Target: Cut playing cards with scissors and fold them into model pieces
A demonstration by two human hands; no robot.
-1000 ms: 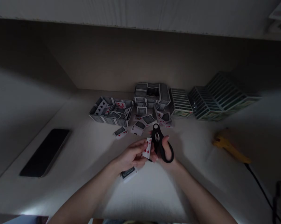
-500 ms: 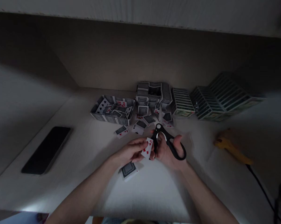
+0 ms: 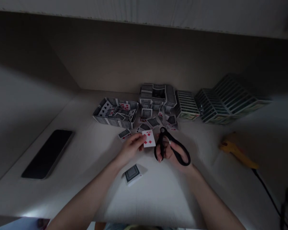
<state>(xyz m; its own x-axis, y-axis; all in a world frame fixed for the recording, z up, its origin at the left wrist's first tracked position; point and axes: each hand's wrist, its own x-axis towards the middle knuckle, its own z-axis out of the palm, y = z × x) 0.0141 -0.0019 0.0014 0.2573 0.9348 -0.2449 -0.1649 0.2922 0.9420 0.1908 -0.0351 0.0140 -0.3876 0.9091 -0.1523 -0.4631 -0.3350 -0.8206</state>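
Observation:
My left hand (image 3: 132, 147) pinches a small white card piece (image 3: 149, 139) with red diamonds, face up. Black-handled scissors (image 3: 180, 155) are in my right hand (image 3: 170, 152), fingers through the loops, their blades pointing away over the scattered card pieces. A narrow gap separates the card from the scissors' left handle. Below my left hand, a small stack of cards (image 3: 132, 174) lies back side up on the table. Cut card pieces (image 3: 153, 122) lie spread beyond both hands, some face up and some face down.
An open box made of cards (image 3: 114, 121) holds more pieces at the back left. Behind the scattered pieces stands a card-built structure (image 3: 170, 95), with green-striped folded structures (image 3: 187, 103) to its right. A phone (image 3: 48, 154) lies left; a yellow corded tool (image 3: 238, 153) lies right.
My left hand has moved up and slightly left with the card, which is now turned more upright and apart from my right hand. The fingers of my right hand have shifted on the scissors' handles.

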